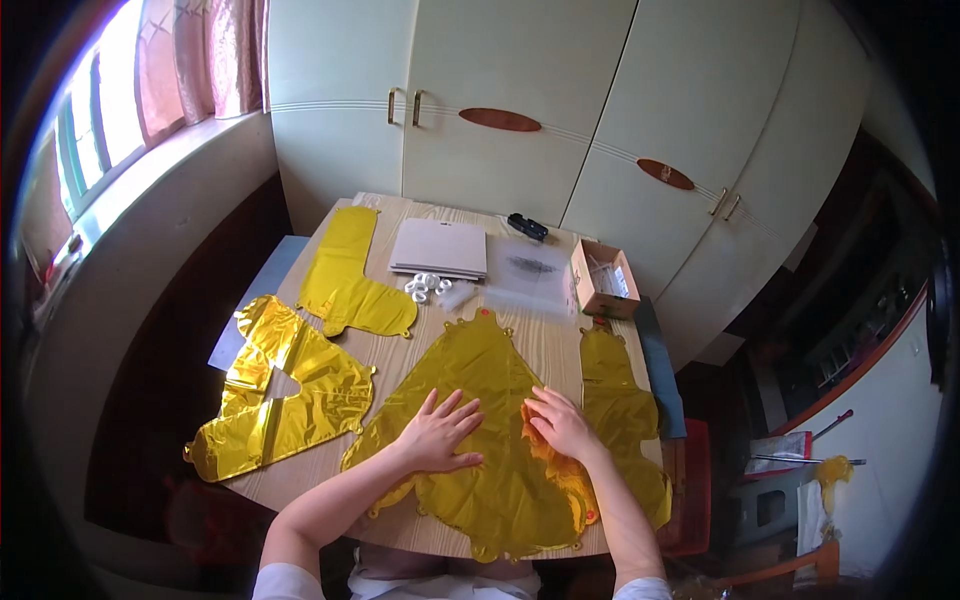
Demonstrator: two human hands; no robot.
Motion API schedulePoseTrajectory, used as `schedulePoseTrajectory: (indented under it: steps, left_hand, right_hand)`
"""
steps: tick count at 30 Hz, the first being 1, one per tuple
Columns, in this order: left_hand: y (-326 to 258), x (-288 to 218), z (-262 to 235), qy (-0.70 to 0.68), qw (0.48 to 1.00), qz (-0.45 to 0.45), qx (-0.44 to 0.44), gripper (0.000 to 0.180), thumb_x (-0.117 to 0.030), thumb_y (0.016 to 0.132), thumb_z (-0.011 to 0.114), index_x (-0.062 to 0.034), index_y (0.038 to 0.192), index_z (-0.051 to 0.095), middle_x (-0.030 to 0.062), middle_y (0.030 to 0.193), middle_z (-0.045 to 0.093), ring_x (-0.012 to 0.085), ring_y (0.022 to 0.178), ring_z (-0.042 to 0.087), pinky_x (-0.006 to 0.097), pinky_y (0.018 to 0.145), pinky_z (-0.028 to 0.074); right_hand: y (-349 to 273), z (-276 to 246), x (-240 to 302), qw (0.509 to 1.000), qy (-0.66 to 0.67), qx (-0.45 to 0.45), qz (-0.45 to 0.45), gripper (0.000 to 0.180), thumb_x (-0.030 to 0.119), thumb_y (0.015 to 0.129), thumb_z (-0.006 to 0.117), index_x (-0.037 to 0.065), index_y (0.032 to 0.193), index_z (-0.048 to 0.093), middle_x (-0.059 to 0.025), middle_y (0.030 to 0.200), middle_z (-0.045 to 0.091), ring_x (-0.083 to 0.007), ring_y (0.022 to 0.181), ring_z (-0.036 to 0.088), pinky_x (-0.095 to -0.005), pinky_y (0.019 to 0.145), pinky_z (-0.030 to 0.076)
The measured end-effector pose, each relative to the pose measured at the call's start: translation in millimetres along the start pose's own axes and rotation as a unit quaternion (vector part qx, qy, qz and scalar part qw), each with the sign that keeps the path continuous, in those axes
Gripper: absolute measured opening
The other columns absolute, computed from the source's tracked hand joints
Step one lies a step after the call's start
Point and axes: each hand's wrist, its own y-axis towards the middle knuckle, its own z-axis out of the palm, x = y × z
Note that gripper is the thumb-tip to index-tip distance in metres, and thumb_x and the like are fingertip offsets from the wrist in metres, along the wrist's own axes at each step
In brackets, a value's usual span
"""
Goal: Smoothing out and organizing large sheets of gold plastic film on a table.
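A large flat gold foil balloon [470,370] lies on the wooden table [545,345] in front of me. My left hand [440,432] presses flat on it, fingers spread. My right hand [560,422] rests on the balloon's right edge, where an orange piece [572,480] lies under the wrist; its fingers are curled over the foil. Other gold foil balloons lie around: one at the left [285,395], one at the far left [345,280], one at the right [620,400].
A stack of grey sheets [440,248], small white rings [425,286], a clear plastic bag [528,272], an open cardboard box [605,280] and a small black object [527,226] sit at the table's far end. White cupboards [560,110] stand behind; a window is at the left.
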Motion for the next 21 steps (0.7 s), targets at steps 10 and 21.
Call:
schedulePoseTrajectory:
  steps: [10, 21]
  left_hand:
    - [-2.7, 2.0, -3.7, -0.005, 1.000, 0.009, 0.006, 0.073, -0.066, 0.088, 0.047, -0.0154, 0.141, 0.048, 0.0080, 0.151, 0.041, 0.0329, 0.144, 0.029, 0.061, 0.115, 0.018]
    - [-0.5, -0.5, -1.3, 0.011, 1.000, 0.014, -0.001, 0.071, -0.064, 0.090, 0.047, -0.0185, 0.144, 0.045, 0.0066, 0.151, 0.040, 0.0336, 0.143, 0.030, 0.065, 0.113, 0.017]
  right_hand:
    - [11.1, 18.5, -11.3, 0.994, -0.074, 0.079, -0.008, 0.044, 0.036, 0.097, 0.054, 0.029, 0.140, 0.051, -0.0014, 0.146, 0.049, -0.0255, 0.140, 0.036, -0.0453, 0.111, 0.028]
    - [31.0, 15.4, -19.8, 0.993, -0.017, 0.108, 0.047, 0.049, 0.032, 0.097, 0.051, 0.025, 0.145, 0.041, -0.0053, 0.148, 0.044, -0.0267, 0.143, 0.031, -0.0538, 0.114, 0.013]
